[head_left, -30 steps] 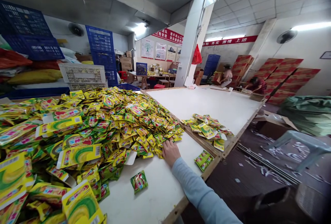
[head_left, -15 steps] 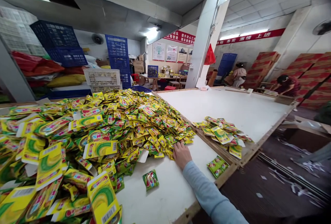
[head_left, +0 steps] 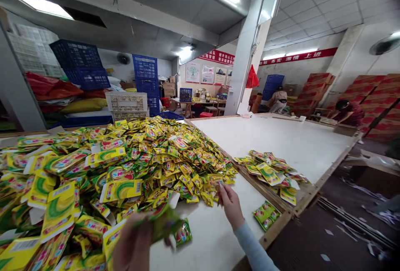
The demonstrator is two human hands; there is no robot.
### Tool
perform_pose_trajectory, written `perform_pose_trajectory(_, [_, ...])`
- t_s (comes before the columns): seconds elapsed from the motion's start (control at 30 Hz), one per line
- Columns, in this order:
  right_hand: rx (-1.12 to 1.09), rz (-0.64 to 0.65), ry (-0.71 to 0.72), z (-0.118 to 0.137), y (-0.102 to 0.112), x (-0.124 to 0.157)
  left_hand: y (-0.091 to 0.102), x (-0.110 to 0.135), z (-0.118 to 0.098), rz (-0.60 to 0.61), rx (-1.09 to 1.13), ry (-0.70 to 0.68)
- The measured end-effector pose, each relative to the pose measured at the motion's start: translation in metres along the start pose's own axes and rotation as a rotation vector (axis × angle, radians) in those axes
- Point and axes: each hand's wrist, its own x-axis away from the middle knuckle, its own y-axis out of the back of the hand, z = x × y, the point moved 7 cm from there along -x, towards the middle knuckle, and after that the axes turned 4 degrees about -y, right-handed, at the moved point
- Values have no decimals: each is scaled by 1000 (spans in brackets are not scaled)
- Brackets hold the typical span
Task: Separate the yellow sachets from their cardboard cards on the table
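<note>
My left hand (head_left: 134, 244), low in the view and smeared by motion, grips a green packet (head_left: 167, 223). Under that packet, partly covered, a green sachet (head_left: 183, 233) lies on the white tabletop (head_left: 200, 237). My right hand (head_left: 230, 204), in a light blue sleeve, is at the right edge of a big heap of small yellow-green packets (head_left: 175, 158). Its thumb and fingers are pinched together against the packets; what they hold is too small to make out. Flat yellow cartons (head_left: 59, 204) with green curved bands lie across the left of the heap.
Past a wooden rail (head_left: 259, 187) is a smaller packet pile (head_left: 271, 171). A green sheet of joined sachets (head_left: 266, 215) lies near the table edge. Blue crates (head_left: 145, 79) and a white crate (head_left: 126, 102) stand behind. Two people work at the back right by stacked cartons.
My left hand has come into view from below, carrying a green packet. My right hand has drawn back slightly from the heap, its fingers now pinched. The view has tilted up a little.
</note>
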Motion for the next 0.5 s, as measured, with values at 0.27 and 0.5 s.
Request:
perform_pose_trajectory(0.27, [-825,386,-191,65,-49,86,-65,-4,66,255,281,275])
perform_pose_trajectory(0.5, [-510,254,-73,60,-59,79,-53,3,88,235,277,405])
